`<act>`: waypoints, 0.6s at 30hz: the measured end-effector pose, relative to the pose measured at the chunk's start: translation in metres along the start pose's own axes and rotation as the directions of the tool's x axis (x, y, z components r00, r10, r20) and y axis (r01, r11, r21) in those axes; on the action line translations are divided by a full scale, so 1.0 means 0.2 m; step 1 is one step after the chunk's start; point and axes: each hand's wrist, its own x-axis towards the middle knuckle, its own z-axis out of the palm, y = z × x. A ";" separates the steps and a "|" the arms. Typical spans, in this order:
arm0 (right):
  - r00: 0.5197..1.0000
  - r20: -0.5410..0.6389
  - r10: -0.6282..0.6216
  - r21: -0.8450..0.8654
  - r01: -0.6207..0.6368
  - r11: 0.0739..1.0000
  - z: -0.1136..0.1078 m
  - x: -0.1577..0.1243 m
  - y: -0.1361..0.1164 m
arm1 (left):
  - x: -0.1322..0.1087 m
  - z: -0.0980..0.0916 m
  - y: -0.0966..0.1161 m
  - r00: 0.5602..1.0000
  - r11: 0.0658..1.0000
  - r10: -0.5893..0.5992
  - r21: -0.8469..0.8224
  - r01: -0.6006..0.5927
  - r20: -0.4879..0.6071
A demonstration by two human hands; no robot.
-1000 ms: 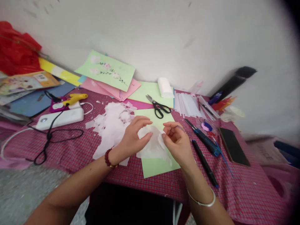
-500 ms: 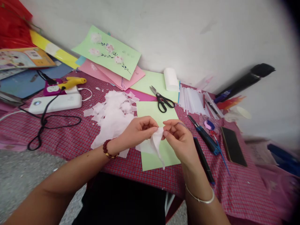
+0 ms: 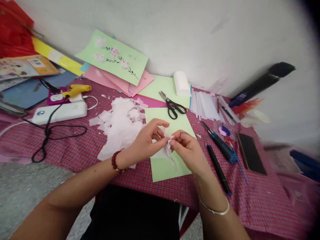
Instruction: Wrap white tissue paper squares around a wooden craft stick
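Between my two hands a thin piece of white tissue paper (image 3: pixel 168 151) is pinched and partly crumpled. My left hand (image 3: pixel 150 141) closes thumb and fingers on its left side. From the other side, my right hand (image 3: pixel 187 148) pinches it close to the left fingertips. Both hands hover over a pale green sheet of paper (image 3: pixel 163 171) lying on the table. Left of them spreads a pile of torn and cut white tissue (image 3: pixel 121 123). Black-handled scissors (image 3: pixel 173 106) lie across the sheet's far edge.
A utility knife (image 3: pixel 220 145), a black pen (image 3: pixel 218 170) and a phone (image 3: pixel 251 153) lie to the right. White glue sticks (image 3: pixel 205 105) are behind them. At the left are a yellow glue gun (image 3: pixel 76 90), a white power bank (image 3: pixel 60 112) and a looped cable. A flower card (image 3: pixel 115 58) leans behind.
The tissue has become more bunched between my fingertips, and its hanging tail looks shorter and blurred. My left fingers have lifted slightly, and my right hand has moved a little toward the left.
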 end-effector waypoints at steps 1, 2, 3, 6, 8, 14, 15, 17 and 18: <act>1.000 -0.022 -0.021 -0.015 0.020 1.000 0.01 0.00 0.00 | 0.00 0.00 0.00 0.999 1.000 0.008 0.023 -0.007 -0.039; 0.998 -0.042 -0.039 -0.043 0.037 0.998 0.01 0.00 0.00 | 0.00 0.00 -0.01 0.998 0.999 -0.001 0.048 0.004 -0.063; 0.997 -0.058 -0.054 -0.080 0.049 0.996 0.02 0.00 -0.01 | 0.00 0.00 0.00 0.998 0.997 -0.032 0.065 0.036 -0.061; 0.992 -0.093 -0.091 -0.199 0.071 0.977 0.02 0.00 -0.02 | 0.01 -0.01 0.01 0.965 0.973 -0.229 -0.012 0.232 0.127; 0.989 -0.103 -0.110 -0.255 0.081 0.964 0.02 0.00 -0.02 | 0.02 -0.03 0.01 0.903 0.909 -0.338 -0.157 0.386 0.265; 0.982 -0.102 -0.161 -0.339 0.118 0.933 0.02 -0.01 -0.03 | 0.03 -0.03 -0.02 0.841 0.763 -0.425 -0.368 0.532 0.334; 0.982 -0.100 -0.161 -0.340 0.118 0.933 0.02 -0.01 -0.02 | 0.03 -0.03 -0.01 0.836 0.762 -0.434 -0.359 0.539 0.335; 0.982 -0.100 -0.158 -0.332 0.117 0.936 0.02 -0.01 -0.02 | 0.03 -0.03 -0.01 0.825 0.752 -0.456 -0.353 0.557 0.333; 0.982 -0.100 -0.158 -0.327 0.117 0.938 0.01 0.00 -0.02 | 0.03 -0.03 -0.01 0.822 0.745 -0.463 -0.357 0.564 0.332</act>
